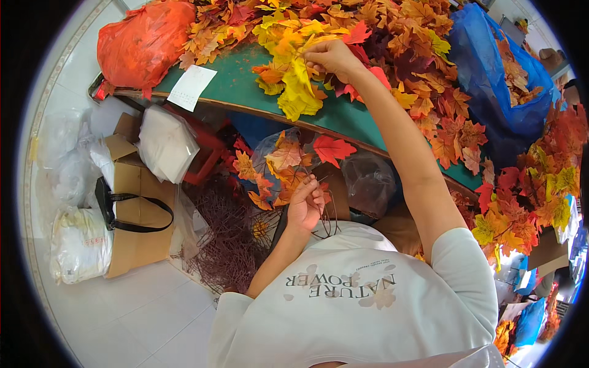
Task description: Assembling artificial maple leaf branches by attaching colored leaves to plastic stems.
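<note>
In front of my body, my left hand (307, 205) is closed around thin dark stems. An artificial maple branch with orange leaves (286, 154) and a red leaf (333, 150) spreads just above its fingertips. The stems' lower ends hang below that hand. My right hand (334, 60) reaches over the table, thumb and fingertips pinched at the edge of a pile of yellow artificial leaves (299, 92). Its fingertips meet a yellow leaf; how firmly they hold it is hard to see.
Orange leaves (392, 24) heap across the green table (236, 80), beside a red plastic bag (144, 46), a white paper slip (192, 87) and a blue bag (491, 73). Left below stand dark thin stems (221, 227) in a bundle and a cardboard box (144, 239).
</note>
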`<state>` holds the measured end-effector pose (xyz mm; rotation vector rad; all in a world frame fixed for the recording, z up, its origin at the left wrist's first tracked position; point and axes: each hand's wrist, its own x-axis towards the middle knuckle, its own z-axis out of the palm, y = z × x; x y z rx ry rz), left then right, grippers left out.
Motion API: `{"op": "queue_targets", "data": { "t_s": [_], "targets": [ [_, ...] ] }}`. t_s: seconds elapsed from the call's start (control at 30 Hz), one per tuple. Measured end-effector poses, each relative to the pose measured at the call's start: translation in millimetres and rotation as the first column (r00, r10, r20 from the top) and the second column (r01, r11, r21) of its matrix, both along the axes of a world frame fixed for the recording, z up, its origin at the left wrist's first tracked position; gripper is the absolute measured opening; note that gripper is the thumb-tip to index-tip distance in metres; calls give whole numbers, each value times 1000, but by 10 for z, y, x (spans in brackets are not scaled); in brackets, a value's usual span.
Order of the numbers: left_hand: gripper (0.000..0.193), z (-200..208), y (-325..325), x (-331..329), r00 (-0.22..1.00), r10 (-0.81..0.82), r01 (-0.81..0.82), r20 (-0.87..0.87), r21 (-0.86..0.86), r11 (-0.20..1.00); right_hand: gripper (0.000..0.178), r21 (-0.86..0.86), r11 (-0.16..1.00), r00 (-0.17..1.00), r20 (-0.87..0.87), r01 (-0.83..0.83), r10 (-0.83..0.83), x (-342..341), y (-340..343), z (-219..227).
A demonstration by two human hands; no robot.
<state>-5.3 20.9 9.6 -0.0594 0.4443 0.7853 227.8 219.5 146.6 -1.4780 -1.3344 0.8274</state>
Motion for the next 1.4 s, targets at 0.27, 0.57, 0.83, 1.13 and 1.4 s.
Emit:
{"op": "queue_targets", "data": {
  "t_s": [0.27,0.57,0.83,1.13,1.4],
  "targets": [
    [17,25,-25,-14,1000,-6,7,-29,27,1000,15,-14,999,943,-328,51,-52,55,-107,164],
    [21,232,64,44,985,78,-49,-153,186,981,24,84,996,732,-678,-10,65,-388,-1239,82],
    [32,554,-12,277,941,196,-63,-276,426,903,17,-81,981,551,-818,177,-167,-803,-2202,-762],
    [34,535,-89,402,935,216,-68,-281,458,886,11,-112,983,379,-911,144,-160,-826,-2385,-899],
    [34,531,-104,448,925,230,-58,-303,484,873,9,-167,971,306,-928,168,-213,-838,-2395,-878]
  ]
}}
